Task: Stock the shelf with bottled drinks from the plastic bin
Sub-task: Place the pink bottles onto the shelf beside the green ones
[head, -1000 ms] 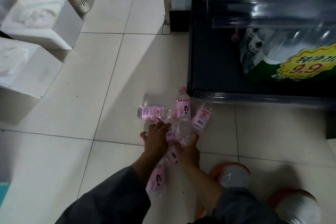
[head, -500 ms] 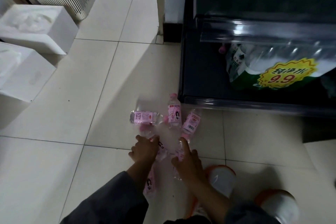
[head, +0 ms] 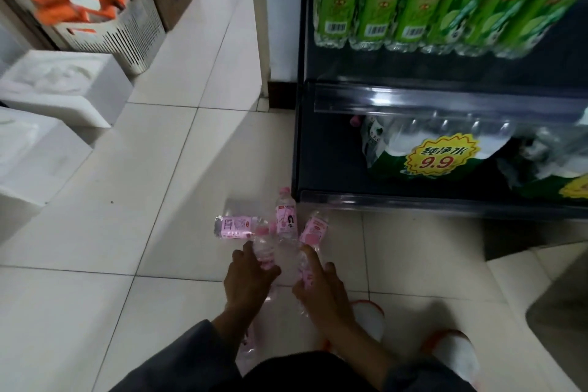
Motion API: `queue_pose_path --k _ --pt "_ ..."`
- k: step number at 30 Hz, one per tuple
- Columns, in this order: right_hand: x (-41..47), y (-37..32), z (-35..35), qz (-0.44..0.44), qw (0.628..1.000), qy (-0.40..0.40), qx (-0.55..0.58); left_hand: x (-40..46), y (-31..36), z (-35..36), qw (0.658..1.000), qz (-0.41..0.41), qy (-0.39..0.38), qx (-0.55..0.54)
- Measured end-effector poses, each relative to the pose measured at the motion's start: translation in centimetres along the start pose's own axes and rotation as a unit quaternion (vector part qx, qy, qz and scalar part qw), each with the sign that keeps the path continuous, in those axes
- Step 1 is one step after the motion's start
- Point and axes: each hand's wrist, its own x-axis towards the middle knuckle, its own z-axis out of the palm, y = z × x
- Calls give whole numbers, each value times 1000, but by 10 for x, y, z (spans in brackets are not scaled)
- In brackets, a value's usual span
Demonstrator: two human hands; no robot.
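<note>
Green bottles (head: 413, 0) blurred, tops cut off (upper edge).

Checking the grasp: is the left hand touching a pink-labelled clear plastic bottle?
Touching. The head view shows the left hand with fingers curled round a pink-labelled clear plastic bottle on the floor.

The pale tiled floor (head: 152, 194) carries a cluster of pink-labelled bottles (head: 288, 226) lying just before the black shelf (head: 321, 165), two white foam boxes (head: 68, 86) at left, and a slatted white basket (head: 127, 38) beyond them
</note>
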Motion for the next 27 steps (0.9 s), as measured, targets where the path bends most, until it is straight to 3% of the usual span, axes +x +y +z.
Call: queue_pose_path --k 6,18,23,27 --pt "-8 -22 -25 -59 997 43 7 -16 49 -40 994 112 5 -11" --pt "-28 -78 -107 -124 974 189 19 -40 130 -120 968 235 73 -49" --pt "-63 -96 -164 -166 935 298 100 -69 186 -160 948 301 79 -65" --pt "-97 -98 -215 -167 887 429 30 -110 236 -191 923 361 71 -108"
